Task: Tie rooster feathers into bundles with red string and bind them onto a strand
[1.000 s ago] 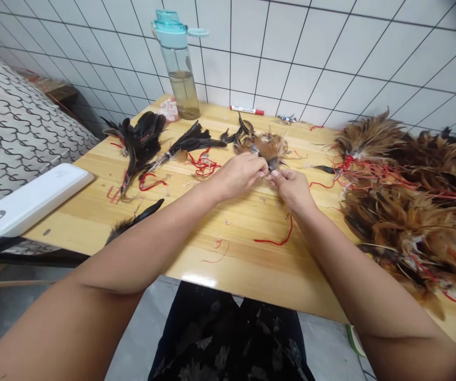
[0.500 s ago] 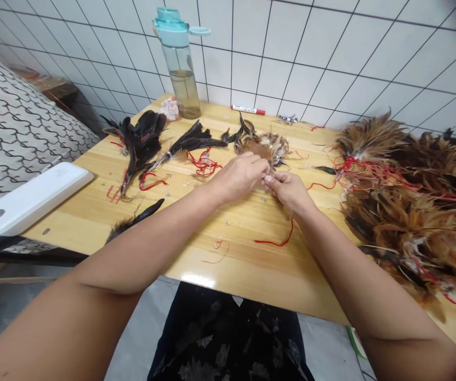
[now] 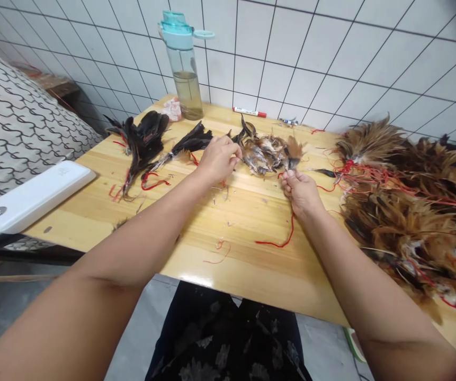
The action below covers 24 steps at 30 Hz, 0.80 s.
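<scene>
My right hand [image 3: 302,191] pinches the base of a small bunch of brown feathers [image 3: 294,151], whose tips point up. From under that hand a red string [image 3: 283,244] runs onto the table. Left of it lies a loose pile of brown and white feathers [image 3: 262,153]. My left hand [image 3: 220,157] hovers between this pile and a bundle of black feathers [image 3: 193,137]. Its fingers are curled closed; whether anything small is in them is hidden.
Tied brown feather bundles [image 3: 402,211] with red strings cover the table's right side. More black feathers [image 3: 144,140] lie at the left. A water bottle [image 3: 188,87] and a red-capped marker [image 3: 249,112] stand and lie by the tiled wall. A white power bank [image 3: 37,196] is at the left edge.
My hands have come apart. The left has moved left, off the feather pile; the right has shifted slightly right, with the small brown bunch now visible in it.
</scene>
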Motion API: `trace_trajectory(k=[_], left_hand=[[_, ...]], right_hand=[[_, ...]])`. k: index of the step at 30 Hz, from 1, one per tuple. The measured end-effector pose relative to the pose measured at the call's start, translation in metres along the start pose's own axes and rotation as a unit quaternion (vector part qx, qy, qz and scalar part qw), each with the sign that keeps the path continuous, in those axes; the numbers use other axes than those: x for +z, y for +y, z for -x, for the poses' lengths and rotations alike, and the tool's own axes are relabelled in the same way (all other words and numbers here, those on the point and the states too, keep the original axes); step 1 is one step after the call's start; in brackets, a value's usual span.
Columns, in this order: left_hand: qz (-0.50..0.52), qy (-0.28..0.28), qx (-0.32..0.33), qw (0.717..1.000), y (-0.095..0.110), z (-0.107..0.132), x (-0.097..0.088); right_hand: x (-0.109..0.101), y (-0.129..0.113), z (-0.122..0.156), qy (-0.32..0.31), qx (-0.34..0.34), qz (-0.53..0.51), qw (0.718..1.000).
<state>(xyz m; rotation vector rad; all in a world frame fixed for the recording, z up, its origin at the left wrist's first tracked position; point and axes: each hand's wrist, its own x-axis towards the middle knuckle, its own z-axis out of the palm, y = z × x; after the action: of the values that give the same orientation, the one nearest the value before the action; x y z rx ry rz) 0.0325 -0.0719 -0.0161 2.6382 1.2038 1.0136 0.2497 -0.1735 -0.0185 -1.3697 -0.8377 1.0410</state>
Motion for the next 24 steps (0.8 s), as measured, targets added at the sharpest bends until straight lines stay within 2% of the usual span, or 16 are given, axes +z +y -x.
trace_trajectory(k=[3, 8, 13, 17, 19, 21, 23, 24], left_hand=[[0.008, -0.028, 0.052, 0.998, 0.005, 0.003, 0.005], [-0.003, -0.048, 0.107, 0.993, 0.029, 0.009, 0.008], [-0.047, -0.084, 0.1, 0.99, 0.035, 0.005, 0.018], [-0.036, -0.097, 0.075, 0.992, 0.034, 0.001, 0.022], [0.005, -0.084, 0.07, 0.994, 0.035, 0.002, 0.018], [0.089, -0.067, 0.037, 0.993, 0.037, 0.003, 0.012], [0.211, -0.057, -0.034, 0.975, 0.043, 0.004, 0.006], [0.277, -0.056, -0.076, 0.956, 0.047, 0.004, 0.003]], right_hand=[[0.002, 0.006, 0.0, 0.022, -0.049, 0.007, 0.999], [0.007, 0.015, 0.002, 0.038, -0.102, 0.025, 0.994], [0.009, 0.02, 0.001, 0.043, -0.125, 0.05, 0.99], [0.009, 0.021, 0.002, 0.046, -0.139, 0.06, 0.987], [0.009, 0.021, 0.003, 0.048, -0.14, 0.058, 0.987], [0.009, 0.021, 0.003, 0.05, -0.138, 0.061, 0.987], [0.009, 0.021, 0.003, 0.051, -0.141, 0.068, 0.986], [0.009, 0.021, 0.004, 0.052, -0.145, 0.071, 0.985]])
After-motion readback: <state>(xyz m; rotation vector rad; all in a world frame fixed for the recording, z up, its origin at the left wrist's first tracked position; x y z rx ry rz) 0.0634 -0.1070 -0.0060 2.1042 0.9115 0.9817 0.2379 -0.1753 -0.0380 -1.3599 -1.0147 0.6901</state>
